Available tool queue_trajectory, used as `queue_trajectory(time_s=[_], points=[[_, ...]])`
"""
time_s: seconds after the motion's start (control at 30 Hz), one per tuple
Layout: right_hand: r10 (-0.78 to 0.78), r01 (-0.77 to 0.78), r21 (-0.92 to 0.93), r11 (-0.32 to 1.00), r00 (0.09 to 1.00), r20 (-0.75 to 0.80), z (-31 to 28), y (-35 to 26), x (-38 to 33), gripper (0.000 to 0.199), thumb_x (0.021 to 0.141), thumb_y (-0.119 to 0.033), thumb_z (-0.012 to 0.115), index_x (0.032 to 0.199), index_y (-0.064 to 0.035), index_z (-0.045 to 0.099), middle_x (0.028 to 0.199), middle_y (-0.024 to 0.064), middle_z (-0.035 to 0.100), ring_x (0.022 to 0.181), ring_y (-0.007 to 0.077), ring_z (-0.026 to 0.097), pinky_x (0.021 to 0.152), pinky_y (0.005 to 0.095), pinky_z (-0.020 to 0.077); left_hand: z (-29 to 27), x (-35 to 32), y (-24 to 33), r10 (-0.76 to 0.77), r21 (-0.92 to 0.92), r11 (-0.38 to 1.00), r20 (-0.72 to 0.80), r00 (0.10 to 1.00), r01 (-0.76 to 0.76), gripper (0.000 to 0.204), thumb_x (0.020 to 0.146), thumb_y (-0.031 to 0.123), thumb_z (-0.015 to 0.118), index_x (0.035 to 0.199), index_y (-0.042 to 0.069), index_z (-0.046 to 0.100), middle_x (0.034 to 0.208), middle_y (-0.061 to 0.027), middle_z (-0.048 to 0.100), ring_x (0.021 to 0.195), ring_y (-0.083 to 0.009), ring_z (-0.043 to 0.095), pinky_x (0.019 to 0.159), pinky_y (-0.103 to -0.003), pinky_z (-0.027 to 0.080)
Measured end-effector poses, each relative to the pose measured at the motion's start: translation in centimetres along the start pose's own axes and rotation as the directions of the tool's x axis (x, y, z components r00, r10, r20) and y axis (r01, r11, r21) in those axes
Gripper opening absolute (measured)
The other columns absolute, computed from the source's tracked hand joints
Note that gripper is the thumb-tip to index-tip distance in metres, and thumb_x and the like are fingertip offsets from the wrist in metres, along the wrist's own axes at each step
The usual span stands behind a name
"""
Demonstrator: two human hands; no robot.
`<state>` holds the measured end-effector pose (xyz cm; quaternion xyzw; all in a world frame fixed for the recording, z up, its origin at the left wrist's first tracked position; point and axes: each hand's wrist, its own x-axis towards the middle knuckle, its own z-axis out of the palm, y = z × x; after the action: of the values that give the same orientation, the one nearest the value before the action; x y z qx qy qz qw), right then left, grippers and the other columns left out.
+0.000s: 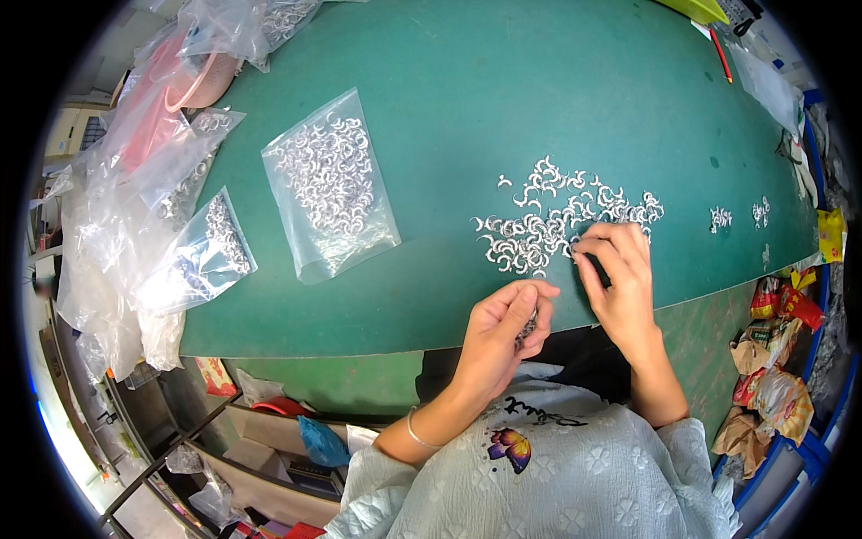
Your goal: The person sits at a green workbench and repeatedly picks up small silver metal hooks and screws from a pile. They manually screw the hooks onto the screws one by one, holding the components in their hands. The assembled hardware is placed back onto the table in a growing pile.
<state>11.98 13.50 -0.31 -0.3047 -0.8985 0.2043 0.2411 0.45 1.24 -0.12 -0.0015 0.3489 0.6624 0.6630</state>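
A loose pile of small silver crescent-shaped metal pieces (532, 235) lies on the green table in front of me. My left hand (499, 325) is closed at the table's near edge, its fingers curled round a cluster of small silver metal pieces (527, 331); most of them are hidden in the palm. Over the near right part of the pile, my right hand (623, 280) has thumb and forefinger drawn together at a small crescent piece (574, 247). Whether that piece is lifted off the pile I cannot tell.
A clear bag of similar crescents (328, 175) lies on the green table (431, 117), left of the pile. Farther left are a smaller clear bag (211, 247), crumpled plastic and a pink basket (205, 83). Two small clusters (721, 218) sit at right, near a red pencil (721, 56).
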Motion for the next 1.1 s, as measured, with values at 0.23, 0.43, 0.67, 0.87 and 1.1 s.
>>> queue_trajectory(time_s=[0.23,0.43,0.67,0.87,1.1], points=[[0.047,-0.052,-0.111,0.992,0.998,-0.046,1.0,-1.2,0.8,0.019,0.065,-0.012,0.071,0.079,-0.0051,0.06,0.083,0.004,0.054,0.077,0.0226,0.048,0.067,0.0337,0.0339,0.0,-0.1,-0.3,0.01,0.032,0.999,-0.005,1.0,-0.01,0.023,0.092,0.016,0.045,0.102,-0.002,0.055,0.068,-0.0005,0.044,0.052,-0.005,0.035,0.043,-0.017,0.026],[0.054,-0.055,-0.009,0.998,0.994,-0.1,0.8,-0.3,0.7,0.014,0.065,-0.005,0.07,0.073,-0.005,0.059,0.075,0.0038,0.057,0.072,0.0226,0.049,0.065,0.0334,0.034,-0.1,-0.2,-0.1,0.014,0.034,0.999,-0.038,0.999,-0.013,0.02,0.091,0.014,0.046,0.101,-0.001,0.056,0.069,-0.0005,0.045,0.052,-0.005,0.035,0.043,-0.017,0.026],[0.525,-0.443,0.816,0.37,0.825,0.21,-0.6,-1.0,0.1,0.008,0.079,-0.004,0.062,0.086,0.0006,0.06,0.081,0.0016,0.059,0.068,0.0058,0.047,0.064,0.02,0.0378,-0.1,0.0,-0.2,0.037,0.019,0.999,-0.048,0.998,-0.036,0.018,0.09,0.011,0.048,0.1,0.0,0.057,0.068,0.0001,0.044,0.053,-0.005,0.034,0.043,-0.018,0.025],[0.362,-0.414,0.901,-0.132,0.826,0.433,-1.3,-0.9,-0.6,0.016,0.087,-0.01,0.053,0.097,0.0022,0.057,0.083,0.006,0.057,0.069,0.0094,0.047,0.064,0.0198,0.0376,0.1,-0.1,-0.3,0.07,0.037,0.997,-0.04,0.997,-0.068,0.014,0.088,0.008,0.051,0.098,0.0,0.056,0.065,0.0021,0.041,0.053,-0.0047,0.032,0.043,-0.019,0.023],[0.306,-0.434,0.862,-0.262,0.81,0.501,-1.3,-1.6,-1.0,0.014,0.087,-0.009,0.053,0.095,0.0014,0.056,0.083,0.0073,0.056,0.07,0.0105,0.046,0.064,0.0211,0.0382,0.4,-0.2,-0.3,0.079,0.071,0.995,-0.066,0.995,-0.074,0.013,0.085,0.004,0.055,0.096,-0.001,0.057,0.065,0.003,0.043,0.053,-0.0039,0.033,0.044,-0.018,0.024]])
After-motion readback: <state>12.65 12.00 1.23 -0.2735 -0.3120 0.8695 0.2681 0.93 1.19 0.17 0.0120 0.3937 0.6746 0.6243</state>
